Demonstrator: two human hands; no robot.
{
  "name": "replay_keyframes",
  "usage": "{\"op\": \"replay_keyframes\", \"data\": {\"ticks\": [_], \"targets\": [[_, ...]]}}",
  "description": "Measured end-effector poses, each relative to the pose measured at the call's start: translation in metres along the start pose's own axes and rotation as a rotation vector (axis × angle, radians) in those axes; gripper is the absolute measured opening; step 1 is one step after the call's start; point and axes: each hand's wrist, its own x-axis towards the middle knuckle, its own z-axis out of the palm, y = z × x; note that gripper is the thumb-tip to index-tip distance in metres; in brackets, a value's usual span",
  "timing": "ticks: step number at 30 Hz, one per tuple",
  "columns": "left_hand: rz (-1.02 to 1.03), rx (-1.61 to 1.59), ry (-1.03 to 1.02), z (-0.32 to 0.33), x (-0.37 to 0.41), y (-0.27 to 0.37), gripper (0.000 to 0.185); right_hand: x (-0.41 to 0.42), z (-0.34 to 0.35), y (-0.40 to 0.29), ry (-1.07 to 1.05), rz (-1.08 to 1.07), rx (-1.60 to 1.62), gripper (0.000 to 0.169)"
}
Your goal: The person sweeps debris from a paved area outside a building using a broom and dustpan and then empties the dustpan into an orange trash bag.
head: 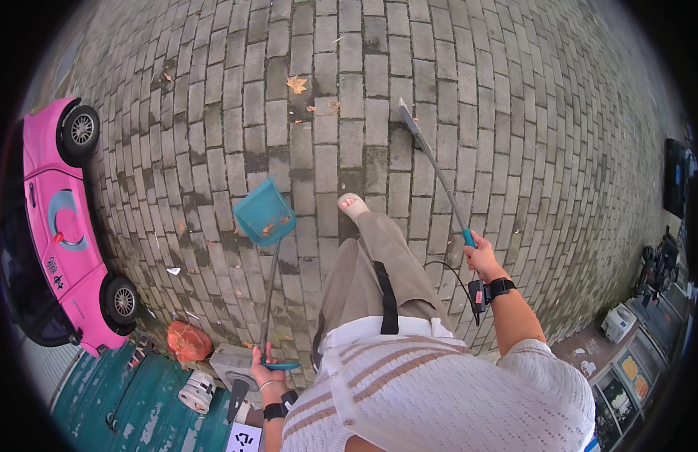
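Note:
My right hand [481,257] grips the handle of a long broom [439,172]. Its grip is teal, its pole grey, and its narrow head rests on the paving up ahead. At lower left, my left hand [268,367] holds the handle of a teal long-handled dustpan [264,212]. The pan lies on the bricks with its mouth facing away from me, and a few dry leaves [268,229] sit inside. Beyond it, on the paving, are a yellow maple-like leaf [297,85] and smaller brown scraps [333,105], left of the broom head.
Grey brick paving [326,169] surrounds my sandalled foot [351,204]. A pink car [66,226] stands along the left. An orange-red bag [189,342], an outdoor unit [230,361] and a white round container [197,391] are behind left. White litter [173,271] lies near the car; parked scooters [659,263] line the right.

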Motion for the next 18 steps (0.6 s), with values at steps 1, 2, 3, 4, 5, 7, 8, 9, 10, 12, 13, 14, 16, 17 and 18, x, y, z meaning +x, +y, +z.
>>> {"op": "replay_keyframes", "data": {"ticks": [1,2,3,4,5,7,8,9,10,12,13,14,16,17,18], "targets": [[0.004,0.007,0.004,0.0,0.003,0.002,0.032,-0.01,-0.013,0.01,-0.017,-0.026,-0.035,0.059],[0.007,0.012,0.009,-0.001,0.006,0.002,0.032,-0.008,-0.013,0.012,0.025,-0.037,-0.044,0.059],[0.011,0.029,0.01,0.001,0.009,0.004,0.032,-0.008,-0.008,0.012,0.07,-0.046,-0.047,0.059],[0.017,0.043,0.008,0.005,0.012,0.006,0.031,-0.005,-0.005,0.01,0.113,-0.059,-0.05,0.059],[0.023,0.054,0.008,0.009,0.013,0.007,0.031,0.025,0.002,0.019,0.194,-0.129,-0.086,0.058],[0.025,0.055,0.024,0.019,0.011,0.008,0.031,0.076,0.022,0.002,0.225,-0.129,-0.094,0.056],[0.026,0.056,0.035,0.023,0.01,0.008,0.031,0.09,0.038,-0.019,0.179,-0.055,-0.069,0.054],[0.029,0.053,0.023,0.024,0.009,0.007,0.031,0.11,0.054,-0.027,0.161,-0.067,-0.09,0.049],[0.036,0.042,0.023,0.023,0.007,0.005,0.031,0.09,0.078,-0.06,0.13,-0.05,-0.196,0.045],[0.041,0.04,0.009,0.022,0.004,0.005,0.031,0.096,0.119,-0.05,0.176,-0.189,-0.363,0.051],[0.045,0.032,0.012,0.021,0.002,0.004,0.031,0.067,0.131,-0.071,0.07,-0.162,-0.517,0.055],[0.049,0.025,0.015,0.019,0.001,0.002,0.031,0.068,0.148,-0.06,0.087,-0.239,-0.676,0.059],[0.036,0.004,0.027,0.026,-0.005,0.001,0.032,0.054,0.158,-0.052,-0.027,-0.363,-0.749,0.058],[0.03,-0.008,0.032,0.028,-0.008,0.001,0.032,0.05,0.161,-0.053,-0.085,-0.425,-0.784,0.057],[0.028,-0.017,0.043,0.023,-0.009,0.0,0.032,0.032,0.154,-0.074,-0.246,-0.249,-0.572,0.056]]}}
